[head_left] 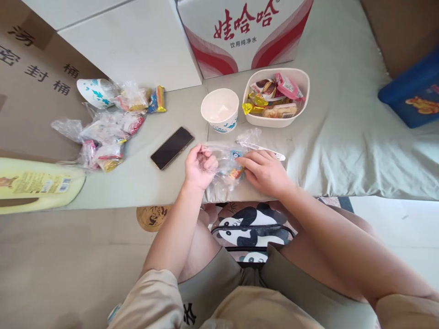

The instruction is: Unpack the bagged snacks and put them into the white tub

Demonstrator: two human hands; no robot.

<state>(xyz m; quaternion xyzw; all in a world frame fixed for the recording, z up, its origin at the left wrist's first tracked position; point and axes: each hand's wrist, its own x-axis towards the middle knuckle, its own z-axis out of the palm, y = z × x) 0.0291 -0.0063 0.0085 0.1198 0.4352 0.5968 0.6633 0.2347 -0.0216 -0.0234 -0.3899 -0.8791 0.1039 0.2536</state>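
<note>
A see-through plastic bag [219,155] lies near the front edge of the cloth-covered surface, with a small blue, red and yellow snack packet [236,172] in it. My left hand [200,165] is closed, pinching the left side of the bag's film. From the right, my right hand [263,170] bends its fingers over the bag and the packet; the thumb is mostly hidden. Just behind the right hand lies a white pen-like stick [274,153], partly covered by it. Beside that is a crumpled piece of see-through plastic [249,137].
Behind the hands stand a paper bowl [219,109] and a white tub [276,121] holding wrapped snacks. A phone [172,147] lies left of them. Bagged snacks [111,125] and a tipped paper bowl [94,92] are farther left, near a yellow jug [41,185]. Boxes [245,41] stand behind.
</note>
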